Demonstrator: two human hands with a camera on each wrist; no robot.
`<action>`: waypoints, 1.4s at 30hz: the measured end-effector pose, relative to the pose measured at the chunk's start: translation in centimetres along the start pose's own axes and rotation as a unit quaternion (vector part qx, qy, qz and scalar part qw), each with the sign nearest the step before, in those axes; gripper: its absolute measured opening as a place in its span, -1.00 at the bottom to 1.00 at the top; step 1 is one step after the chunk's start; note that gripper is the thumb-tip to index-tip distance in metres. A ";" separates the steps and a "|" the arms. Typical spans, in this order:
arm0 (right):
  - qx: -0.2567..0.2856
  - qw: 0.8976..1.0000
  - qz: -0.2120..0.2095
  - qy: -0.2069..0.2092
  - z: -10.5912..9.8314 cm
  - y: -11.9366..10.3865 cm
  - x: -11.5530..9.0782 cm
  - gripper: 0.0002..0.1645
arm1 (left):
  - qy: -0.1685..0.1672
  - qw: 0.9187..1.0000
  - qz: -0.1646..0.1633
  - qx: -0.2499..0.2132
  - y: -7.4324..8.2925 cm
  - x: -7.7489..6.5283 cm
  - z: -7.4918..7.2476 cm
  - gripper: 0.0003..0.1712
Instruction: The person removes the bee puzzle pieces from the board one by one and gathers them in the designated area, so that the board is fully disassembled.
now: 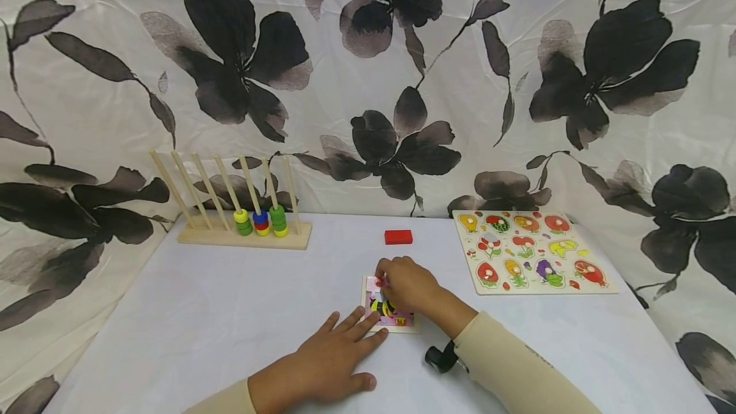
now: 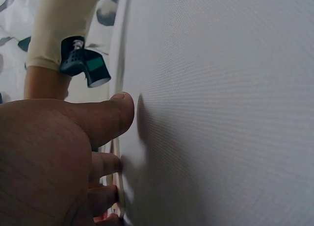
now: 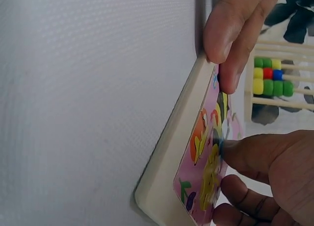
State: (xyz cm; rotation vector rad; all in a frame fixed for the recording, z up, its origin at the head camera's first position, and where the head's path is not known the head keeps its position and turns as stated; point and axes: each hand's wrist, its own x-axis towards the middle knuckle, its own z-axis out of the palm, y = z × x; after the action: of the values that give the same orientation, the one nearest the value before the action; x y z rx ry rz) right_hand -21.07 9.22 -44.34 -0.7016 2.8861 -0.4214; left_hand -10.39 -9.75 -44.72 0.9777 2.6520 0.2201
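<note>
A small bee picture puzzle (image 1: 397,321) in a pale wooden frame lies on the table, its pink pieces (image 3: 189,164) showing in the right wrist view. My left hand (image 1: 336,360) lies with fingers spread, the fingertips on the puzzle's left and near edge. My right hand (image 1: 409,283) bends over the puzzle's far part. Its thumb (image 3: 240,150) and curled fingertips touch the picture's surface; whether they pinch a piece is hidden. In the left wrist view, the left thumb (image 2: 110,117) stands out over the white cloth.
A wooden counting rack (image 1: 247,239) with upright pegs and coloured rings stands at the back left. Beyond the puzzle lies a red block (image 1: 398,237). A fruit puzzle board (image 1: 531,254) lies at the back right. A black wrist camera (image 1: 441,358) is strapped at my right sleeve.
</note>
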 end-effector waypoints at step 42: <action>0.045 0.996 0.011 0.075 -0.6 0.6 -1.4 -0.63 | 0.004 0.999 0.000 0.050 0.0 0.1 0.5 -0.12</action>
State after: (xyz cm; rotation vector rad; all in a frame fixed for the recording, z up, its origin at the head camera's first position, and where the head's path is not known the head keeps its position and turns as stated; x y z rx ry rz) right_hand -20.22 10.52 -43.88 -0.6483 2.9871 -0.6231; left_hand -10.28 -9.62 -45.25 1.0083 2.6936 0.0923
